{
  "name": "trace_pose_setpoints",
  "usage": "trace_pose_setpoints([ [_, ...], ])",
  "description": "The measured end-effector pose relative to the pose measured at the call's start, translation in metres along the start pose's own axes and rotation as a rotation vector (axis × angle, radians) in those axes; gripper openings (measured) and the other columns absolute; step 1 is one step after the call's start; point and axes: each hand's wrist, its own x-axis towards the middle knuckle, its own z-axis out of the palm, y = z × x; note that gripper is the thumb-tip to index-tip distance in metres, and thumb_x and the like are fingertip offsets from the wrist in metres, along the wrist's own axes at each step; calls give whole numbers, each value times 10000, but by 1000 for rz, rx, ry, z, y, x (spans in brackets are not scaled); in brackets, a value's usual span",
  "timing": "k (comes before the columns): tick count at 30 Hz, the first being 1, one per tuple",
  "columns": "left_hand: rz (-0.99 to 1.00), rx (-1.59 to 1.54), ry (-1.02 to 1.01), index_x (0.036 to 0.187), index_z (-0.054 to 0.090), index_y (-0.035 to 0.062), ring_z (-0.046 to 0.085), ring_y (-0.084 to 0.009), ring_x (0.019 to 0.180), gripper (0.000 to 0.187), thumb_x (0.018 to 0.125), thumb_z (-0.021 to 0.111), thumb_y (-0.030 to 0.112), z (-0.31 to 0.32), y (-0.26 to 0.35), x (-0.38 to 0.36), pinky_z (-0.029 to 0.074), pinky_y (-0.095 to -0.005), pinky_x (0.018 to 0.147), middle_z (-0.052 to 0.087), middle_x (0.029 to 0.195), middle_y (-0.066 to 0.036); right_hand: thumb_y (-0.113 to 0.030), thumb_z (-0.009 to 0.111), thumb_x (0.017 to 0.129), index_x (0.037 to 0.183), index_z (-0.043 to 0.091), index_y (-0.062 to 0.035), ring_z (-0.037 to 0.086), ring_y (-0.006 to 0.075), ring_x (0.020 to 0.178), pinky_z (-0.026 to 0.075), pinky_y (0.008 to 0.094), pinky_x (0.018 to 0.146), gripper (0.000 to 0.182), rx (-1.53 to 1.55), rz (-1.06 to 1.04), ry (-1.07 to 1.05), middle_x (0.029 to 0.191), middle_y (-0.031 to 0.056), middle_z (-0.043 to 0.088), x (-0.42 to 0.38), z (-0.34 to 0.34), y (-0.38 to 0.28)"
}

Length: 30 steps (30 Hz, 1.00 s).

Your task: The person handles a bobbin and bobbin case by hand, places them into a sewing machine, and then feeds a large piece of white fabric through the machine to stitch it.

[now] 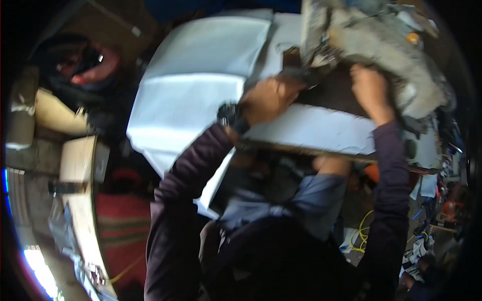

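Note:
My left hand (268, 99), with a black watch (229, 114) at its wrist, is closed round a dark tool (300, 77), blurred by motion. The tool's head lies over the left part of a dark brown piece (339, 90) on the white tabletop (321, 128). At the right edge of that brown piece, my right hand (370, 90) has its fingers bent together; what they pinch, if anything, is too small to make out. Large white sheets (191, 100) lie to the left of my left hand and hang over the table edge.
Greyish crumpled material (396, 60) is heaped at the table's back right. Wooden boxes (78, 159) and a red striped cloth (123, 226) are at the left. A yellow cable (360, 233) lies on the cluttered floor at lower right.

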Motion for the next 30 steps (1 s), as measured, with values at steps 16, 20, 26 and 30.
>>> trace_pose_setpoints([
  [16,-225,270,-123,1605,381,246,152,-326,1594,540,1101,453,425,-71,-67,-109,110,-567,1277,232,1717,-80,-305,780,930,1448,511,-12,613,220,1222,491,349,1038,653,1736,12,-576,1379,153,614,-182,151,-295],
  [20,-267,273,-42,1586,416,231,182,-348,1584,587,1082,414,531,-63,-99,-79,120,-581,1271,289,1693,-105,-249,738,965,1426,526,24,592,177,1227,476,325,1047,576,2048,26,-654,1389,116,610,-174,132,-308],
  [26,-342,299,-20,1588,414,246,186,-362,1582,607,1067,418,557,-52,-104,-39,121,-599,1263,293,1689,-122,-198,679,988,1224,703,-14,646,134,1002,502,319,878,300,1902,285,-480,1083,35,728,-185,71,-306],
  [30,-36,124,-103,1491,569,245,354,-336,1498,499,1050,522,474,-49,-75,-47,255,-549,1229,434,1618,-93,-140,633,1006,1177,752,-88,690,267,835,498,352,715,215,1078,-402,-17,995,151,737,-224,30,-249],
])
